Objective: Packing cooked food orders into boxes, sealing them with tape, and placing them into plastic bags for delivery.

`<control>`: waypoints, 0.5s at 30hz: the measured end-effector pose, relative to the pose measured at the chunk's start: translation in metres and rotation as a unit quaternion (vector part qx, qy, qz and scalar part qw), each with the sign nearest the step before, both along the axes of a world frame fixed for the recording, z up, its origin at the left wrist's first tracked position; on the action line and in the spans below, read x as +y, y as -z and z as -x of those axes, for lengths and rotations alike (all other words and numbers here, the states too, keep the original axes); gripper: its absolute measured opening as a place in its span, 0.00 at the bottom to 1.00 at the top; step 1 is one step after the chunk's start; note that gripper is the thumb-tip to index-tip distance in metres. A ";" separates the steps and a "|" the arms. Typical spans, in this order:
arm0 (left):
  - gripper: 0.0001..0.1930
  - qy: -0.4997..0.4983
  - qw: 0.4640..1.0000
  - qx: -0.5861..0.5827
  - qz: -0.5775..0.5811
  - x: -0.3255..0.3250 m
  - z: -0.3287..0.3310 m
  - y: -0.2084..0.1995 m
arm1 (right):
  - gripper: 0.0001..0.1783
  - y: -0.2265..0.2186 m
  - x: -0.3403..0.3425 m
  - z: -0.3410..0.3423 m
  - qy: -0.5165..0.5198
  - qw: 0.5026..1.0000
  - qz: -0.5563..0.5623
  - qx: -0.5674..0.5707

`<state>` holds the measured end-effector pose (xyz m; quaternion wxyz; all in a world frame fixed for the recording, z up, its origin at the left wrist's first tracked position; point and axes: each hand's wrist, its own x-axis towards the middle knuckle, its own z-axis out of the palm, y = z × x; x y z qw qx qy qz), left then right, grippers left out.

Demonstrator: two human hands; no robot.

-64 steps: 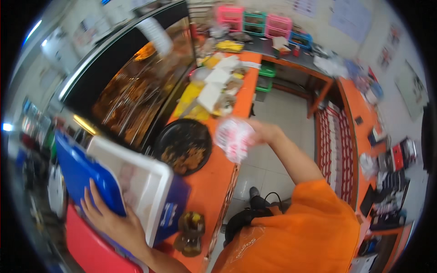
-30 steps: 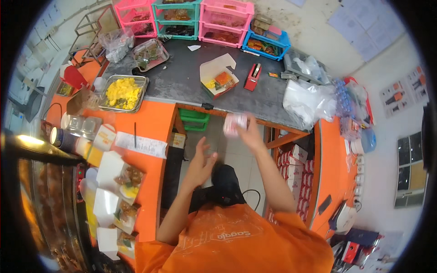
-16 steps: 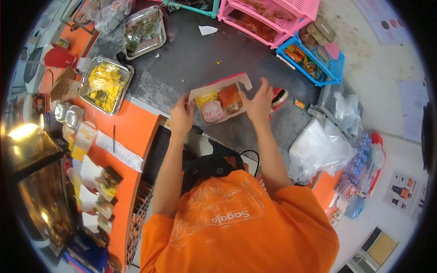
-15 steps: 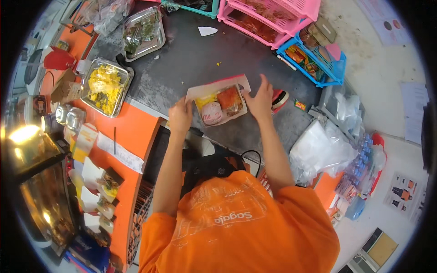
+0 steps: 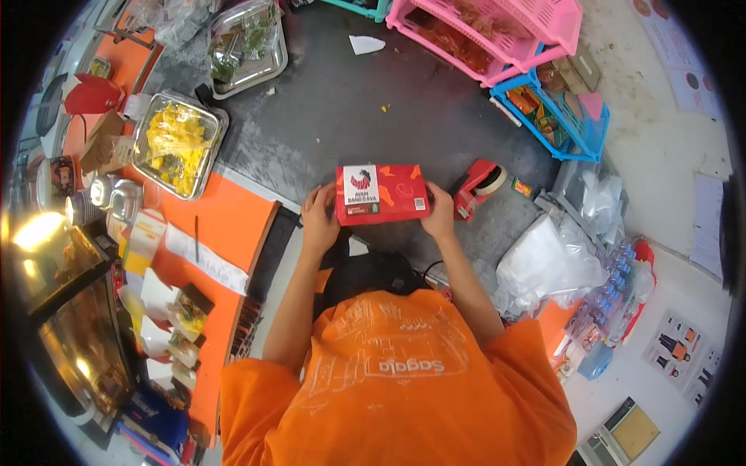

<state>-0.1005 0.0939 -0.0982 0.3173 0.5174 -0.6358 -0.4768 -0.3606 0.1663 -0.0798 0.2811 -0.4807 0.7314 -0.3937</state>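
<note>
A red cardboard food box (image 5: 400, 198), its lid down and a white label on top, rests on the dark worktop (image 5: 334, 116) in front of me. My left hand (image 5: 319, 217) grips its left side, and my right hand (image 5: 439, 214) closes on the right side. The food inside is hidden by the lid. Just beyond my right hand sits a red tape dispenser (image 5: 467, 196) with a tape roll, beside a small colourful packet (image 5: 521, 186).
Foil trays hold yellow food (image 5: 175, 140) and dark green leaves (image 5: 241, 46) at the left. Pink baskets (image 5: 489, 74) and a blue basket (image 5: 579, 144) stand at the far right. Plastic bags (image 5: 544, 256) lie nearer on the right. Open filled boxes (image 5: 186, 314) line the orange counter.
The box was open, showing yellow food, a round wrapped item and reddish-brown food. Now its lid is down, and both hands have come lower along its sides. The tape dispenser is more exposed.
</note>
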 end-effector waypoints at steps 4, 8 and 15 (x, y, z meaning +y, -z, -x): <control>0.37 0.049 0.975 0.116 -0.182 -0.007 -0.023 -0.005 | 0.19 -0.007 0.016 0.028 -0.027 0.861 -0.066 -0.503; 0.44 0.133 0.972 -0.156 -0.115 -0.020 0.003 -0.037 | 0.26 -0.017 0.006 0.013 -0.030 0.964 -0.213 -0.157; 0.42 0.411 0.778 -0.351 0.319 -0.021 0.026 -0.041 | 0.39 -0.049 -0.004 -0.007 -0.368 0.854 -0.084 0.359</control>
